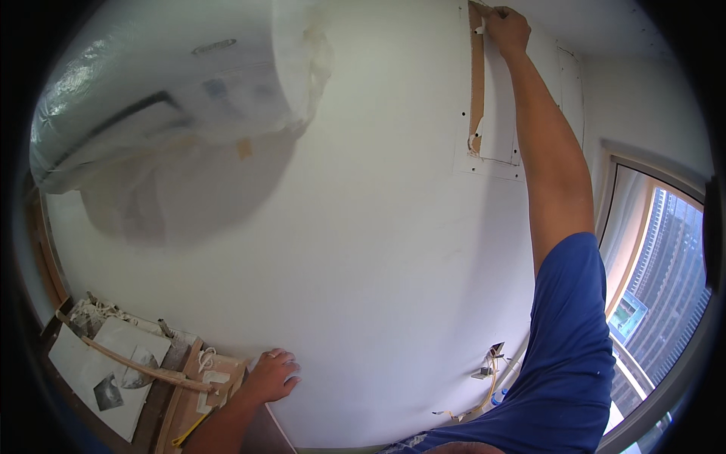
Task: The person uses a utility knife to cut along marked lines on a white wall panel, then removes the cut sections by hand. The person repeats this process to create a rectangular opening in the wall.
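Observation:
My right hand (507,29) reaches high up the white wall (378,227), fingers pinched on the top end of a peeling paper strip (476,72) along a brown exposed band beside a rectangular patch (499,106). My left hand (271,376) rests flat with spread fingers low on the wall, at the edge of a wooden ledge (215,386), holding nothing.
A wall air conditioner wrapped in clear plastic (174,91) hangs upper left. Papers, rope and scraps (113,363) lie on the ledge at lower left. Loose wires stick out of a wall hole (490,367). A window (658,287) is at right.

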`<state>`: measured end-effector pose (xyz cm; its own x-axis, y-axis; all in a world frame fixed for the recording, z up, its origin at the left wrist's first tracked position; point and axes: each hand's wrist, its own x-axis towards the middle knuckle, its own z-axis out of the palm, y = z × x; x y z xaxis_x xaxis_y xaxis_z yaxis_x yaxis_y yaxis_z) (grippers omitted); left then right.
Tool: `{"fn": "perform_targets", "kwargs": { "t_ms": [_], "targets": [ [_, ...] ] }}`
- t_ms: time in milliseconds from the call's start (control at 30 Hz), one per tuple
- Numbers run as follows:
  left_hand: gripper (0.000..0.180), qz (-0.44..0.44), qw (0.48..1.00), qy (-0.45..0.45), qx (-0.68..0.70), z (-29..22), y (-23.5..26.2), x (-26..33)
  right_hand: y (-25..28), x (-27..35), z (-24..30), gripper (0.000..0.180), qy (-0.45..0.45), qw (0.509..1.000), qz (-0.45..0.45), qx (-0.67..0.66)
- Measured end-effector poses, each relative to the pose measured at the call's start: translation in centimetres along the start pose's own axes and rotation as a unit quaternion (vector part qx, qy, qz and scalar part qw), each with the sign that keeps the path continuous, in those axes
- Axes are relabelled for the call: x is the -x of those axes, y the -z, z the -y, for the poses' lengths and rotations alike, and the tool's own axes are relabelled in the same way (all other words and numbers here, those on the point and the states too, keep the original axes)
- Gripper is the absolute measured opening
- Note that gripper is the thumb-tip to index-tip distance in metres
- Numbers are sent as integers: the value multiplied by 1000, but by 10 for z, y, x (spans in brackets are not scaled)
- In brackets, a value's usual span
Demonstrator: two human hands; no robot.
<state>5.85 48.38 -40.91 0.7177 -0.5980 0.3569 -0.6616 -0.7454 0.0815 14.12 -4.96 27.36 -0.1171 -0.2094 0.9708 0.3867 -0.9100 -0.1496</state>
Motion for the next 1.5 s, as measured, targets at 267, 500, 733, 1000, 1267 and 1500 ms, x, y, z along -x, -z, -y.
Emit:
{"fn": "perform_targets", "kwargs": {
  "t_ms": [267,500,733,1000,1267,1500],
  "targets": [
    [25,-38,999,-18,7,0,-1,-4,31,-11,48,20,79,996,19,-41],
    [25,-34,999,-29,15,2,-2,-12,71,-62,24,21,188,959,-197,77],
    [27,-2,1000,-8,11,-1,3,-5,91,-4,51,33,92,951,254,151],
    [29,-1,1000,-2,12,4,-2,-1,39,22,19,51,99,974,127,160],
    [30,9,1000,-3,4,4,-5,0,28,41,68,59,97,936,100,323],
    [32,7,1000,-6,3,2,-5,-3,23,18,2,48,166,974,49,149]
  ]
}}
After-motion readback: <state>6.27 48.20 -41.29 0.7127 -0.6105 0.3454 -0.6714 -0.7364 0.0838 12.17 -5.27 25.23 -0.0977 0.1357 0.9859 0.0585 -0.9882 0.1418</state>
